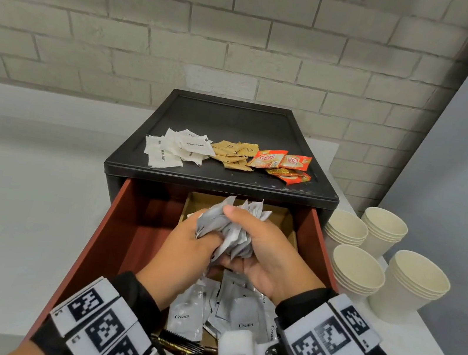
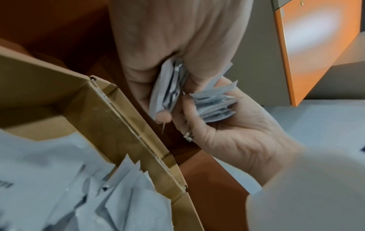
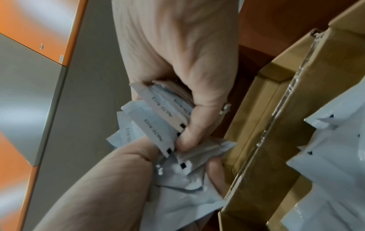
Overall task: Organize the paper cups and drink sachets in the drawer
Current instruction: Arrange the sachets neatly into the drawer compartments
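Over the open red-brown drawer (image 1: 111, 237), both hands hold one bunch of white cream sachets (image 1: 233, 227). My left hand (image 1: 197, 241) grips the bunch from the left and my right hand (image 1: 259, 243) wraps it from the right, thumb on top. In the left wrist view my left hand (image 2: 168, 100) pinches part of the sachets (image 2: 213, 106) while the right hand (image 2: 233, 132) cups the rest. From the right wrist, the right hand (image 3: 187, 137) is seen curled round the sachets (image 3: 158, 121) and the left hand (image 3: 118, 179) meets it from below. More cream sachets (image 1: 241, 311) lie in the cardboard box (image 1: 290, 221) inside the drawer.
On the black cabinet top (image 1: 229, 121) lie three piles: white sugar sachets (image 1: 175, 149), brown sachets (image 1: 235, 154), orange-red coffee sachets (image 1: 282, 165). Several stacks of paper cups (image 1: 356, 269) stand on the white counter to the right. A brick wall is behind.
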Demonstrator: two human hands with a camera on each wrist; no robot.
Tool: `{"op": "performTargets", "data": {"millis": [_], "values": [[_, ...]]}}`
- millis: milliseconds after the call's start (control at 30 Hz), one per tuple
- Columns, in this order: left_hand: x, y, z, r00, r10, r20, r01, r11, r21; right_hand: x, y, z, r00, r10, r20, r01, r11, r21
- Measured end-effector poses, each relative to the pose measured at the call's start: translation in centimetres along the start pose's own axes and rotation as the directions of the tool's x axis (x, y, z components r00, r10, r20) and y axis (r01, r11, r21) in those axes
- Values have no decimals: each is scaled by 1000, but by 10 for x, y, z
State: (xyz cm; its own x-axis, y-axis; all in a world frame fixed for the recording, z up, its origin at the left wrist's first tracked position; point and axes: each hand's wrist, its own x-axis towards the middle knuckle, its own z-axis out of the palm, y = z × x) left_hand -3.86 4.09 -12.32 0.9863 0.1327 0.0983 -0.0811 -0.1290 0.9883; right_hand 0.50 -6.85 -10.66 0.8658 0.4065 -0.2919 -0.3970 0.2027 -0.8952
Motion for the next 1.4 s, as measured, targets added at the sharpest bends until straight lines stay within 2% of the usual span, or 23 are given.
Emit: {"op": "performTargets", "data": {"millis": [300,433,533,633,733,833,933,1133,1200,1300,1400], "values": [[2,-1,0,999,-6,45,13,989,-146,0,-1,-4,999,10,33,-12,998,62],[0,-2,0,993,-38,110,66,962,-265,2,-1,-5,1000,3,11,-4,999,42],[-2,-2,-1,986,-4,167,54,953,-297,3,-1,-5,1000,3,2,-3,999,33],[-3,1,0,987,5,164,46,951,-307,2,-1,-4,1000,-24,-4,24,1000,20],[0,2,1,986,-142,89,165,911,-377,1,-2,-3,999,-32,-17,33,999,27],[2,1,0,951,-309,22,281,830,-482,2,-2,-3,999,-25,-30,27,998,58],[4,3,0,930,-368,2,307,774,-553,2,-3,-3,999,-30,-23,32,997,76],[3,10,-2,908,-417,42,351,701,-620,-4,-9,-3,999,-50,12,49,994,98],[3,11,-3,900,-434,35,355,686,-635,-4,-12,-5,997,-61,-50,65,995,76],[5,10,-4,883,-469,-14,363,702,-613,1,-13,-11,972,-108,-209,95,993,-70],[5,8,-3,905,-425,-38,334,760,-558,3,-10,-10,948,-185,-258,123,963,-241]]}}
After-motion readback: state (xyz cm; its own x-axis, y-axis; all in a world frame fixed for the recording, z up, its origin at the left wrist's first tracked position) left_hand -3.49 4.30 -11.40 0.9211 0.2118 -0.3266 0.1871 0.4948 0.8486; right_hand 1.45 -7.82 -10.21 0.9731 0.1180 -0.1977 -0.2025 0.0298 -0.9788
